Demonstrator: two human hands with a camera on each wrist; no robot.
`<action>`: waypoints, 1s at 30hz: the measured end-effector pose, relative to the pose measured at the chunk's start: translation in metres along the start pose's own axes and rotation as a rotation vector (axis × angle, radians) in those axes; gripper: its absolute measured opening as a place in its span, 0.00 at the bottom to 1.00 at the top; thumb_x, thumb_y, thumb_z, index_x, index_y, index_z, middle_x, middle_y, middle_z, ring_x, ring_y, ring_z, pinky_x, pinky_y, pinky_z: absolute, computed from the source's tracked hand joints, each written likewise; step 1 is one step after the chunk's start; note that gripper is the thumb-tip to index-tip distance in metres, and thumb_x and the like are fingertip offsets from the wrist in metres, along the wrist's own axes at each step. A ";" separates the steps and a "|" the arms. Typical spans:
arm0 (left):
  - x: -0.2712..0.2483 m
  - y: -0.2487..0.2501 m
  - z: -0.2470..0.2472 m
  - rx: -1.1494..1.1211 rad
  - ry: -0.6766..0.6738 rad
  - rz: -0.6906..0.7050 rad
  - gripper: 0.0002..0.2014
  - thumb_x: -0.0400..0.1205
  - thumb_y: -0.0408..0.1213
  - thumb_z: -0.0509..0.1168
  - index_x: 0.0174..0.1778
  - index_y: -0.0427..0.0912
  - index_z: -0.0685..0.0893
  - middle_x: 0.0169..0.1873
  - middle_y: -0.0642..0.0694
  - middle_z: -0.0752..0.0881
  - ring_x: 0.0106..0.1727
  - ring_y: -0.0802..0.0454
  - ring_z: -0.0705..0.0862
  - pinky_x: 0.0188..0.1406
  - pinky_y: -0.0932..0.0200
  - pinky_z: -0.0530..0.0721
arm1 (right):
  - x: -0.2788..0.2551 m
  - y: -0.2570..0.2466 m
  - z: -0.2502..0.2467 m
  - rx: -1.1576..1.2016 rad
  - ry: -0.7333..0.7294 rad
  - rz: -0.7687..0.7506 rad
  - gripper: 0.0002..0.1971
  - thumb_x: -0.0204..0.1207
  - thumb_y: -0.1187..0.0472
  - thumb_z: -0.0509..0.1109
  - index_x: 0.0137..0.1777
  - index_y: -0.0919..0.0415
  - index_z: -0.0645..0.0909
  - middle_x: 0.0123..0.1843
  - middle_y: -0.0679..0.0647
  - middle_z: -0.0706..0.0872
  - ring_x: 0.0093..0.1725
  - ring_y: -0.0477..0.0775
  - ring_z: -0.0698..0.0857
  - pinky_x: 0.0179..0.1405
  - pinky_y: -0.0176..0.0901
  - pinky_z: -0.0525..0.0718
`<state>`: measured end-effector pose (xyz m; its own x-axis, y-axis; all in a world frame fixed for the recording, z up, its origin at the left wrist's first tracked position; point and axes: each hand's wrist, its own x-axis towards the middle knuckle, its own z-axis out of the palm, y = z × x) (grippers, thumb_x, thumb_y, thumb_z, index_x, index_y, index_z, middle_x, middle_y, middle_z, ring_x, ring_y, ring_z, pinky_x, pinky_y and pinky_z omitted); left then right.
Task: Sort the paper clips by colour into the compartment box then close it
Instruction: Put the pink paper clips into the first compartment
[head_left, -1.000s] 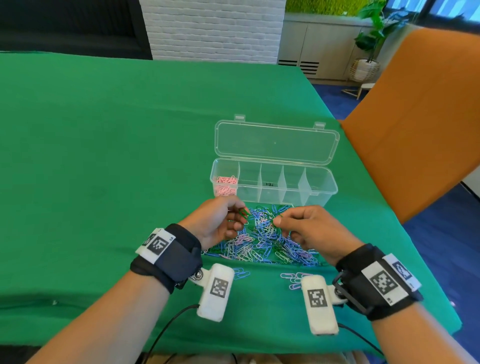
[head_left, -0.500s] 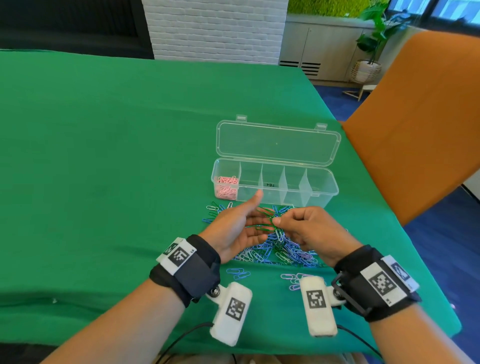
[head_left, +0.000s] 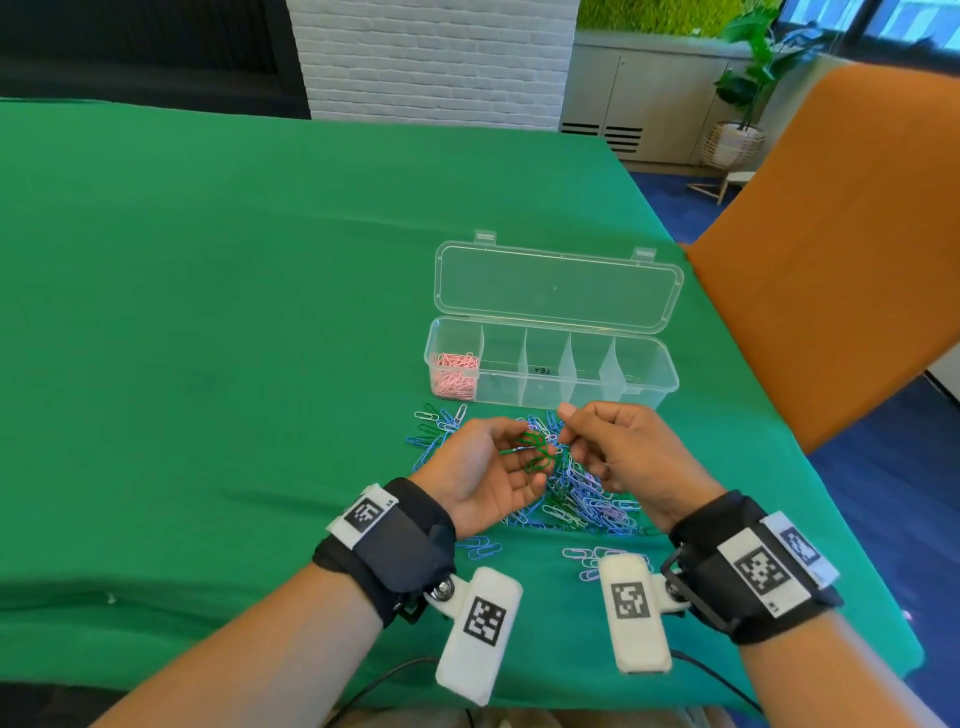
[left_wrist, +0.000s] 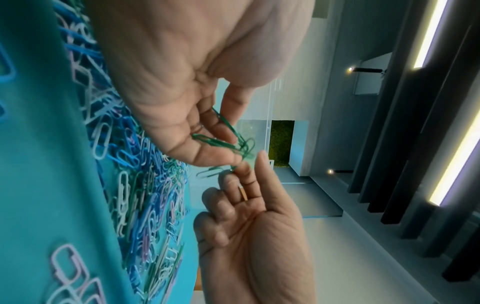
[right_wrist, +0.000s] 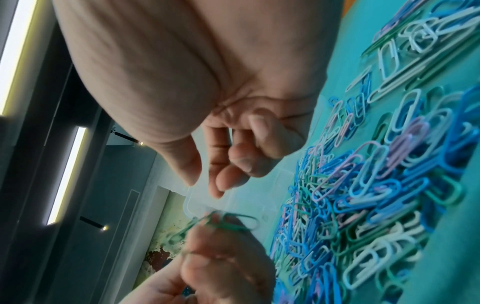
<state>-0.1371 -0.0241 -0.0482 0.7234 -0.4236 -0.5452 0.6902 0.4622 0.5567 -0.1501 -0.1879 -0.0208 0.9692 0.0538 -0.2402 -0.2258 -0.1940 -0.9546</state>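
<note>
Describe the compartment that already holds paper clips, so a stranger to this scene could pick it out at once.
On the green table a clear compartment box stands with its lid open, just beyond the loose pile of clips. Take the compartment at its left end. It alone holds a heap of pink paper clips; the others look empty.

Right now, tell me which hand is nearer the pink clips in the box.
Left. The left hand sits just in front of the pink clips in the box's leftmost compartment; the right hand is further right, before the empty compartments.
</note>
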 end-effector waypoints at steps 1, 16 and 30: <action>0.000 0.002 -0.001 -0.017 -0.007 -0.003 0.09 0.85 0.36 0.59 0.40 0.37 0.77 0.30 0.41 0.81 0.26 0.50 0.79 0.21 0.63 0.81 | 0.001 0.001 0.000 -0.013 0.010 -0.002 0.15 0.82 0.52 0.69 0.38 0.61 0.85 0.29 0.52 0.80 0.23 0.46 0.69 0.18 0.31 0.66; -0.014 0.047 -0.034 -0.413 -0.156 0.003 0.16 0.76 0.38 0.54 0.21 0.44 0.64 0.18 0.51 0.61 0.20 0.53 0.64 0.20 0.63 0.66 | 0.002 0.009 0.017 -0.467 0.003 -0.116 0.07 0.76 0.55 0.77 0.41 0.57 0.89 0.35 0.56 0.88 0.29 0.41 0.78 0.31 0.27 0.77; -0.008 0.046 -0.038 -0.510 -0.218 -0.036 0.06 0.77 0.33 0.52 0.36 0.40 0.71 0.31 0.44 0.77 0.19 0.54 0.73 0.12 0.65 0.70 | -0.001 0.006 0.016 -1.054 -0.029 0.013 0.08 0.74 0.53 0.77 0.37 0.55 0.86 0.36 0.45 0.88 0.42 0.47 0.87 0.51 0.48 0.87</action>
<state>-0.1120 0.0306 -0.0420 0.7235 -0.5725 -0.3858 0.6586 0.7399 0.1370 -0.1535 -0.1730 -0.0288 0.9615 0.0659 -0.2667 -0.0238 -0.9472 -0.3197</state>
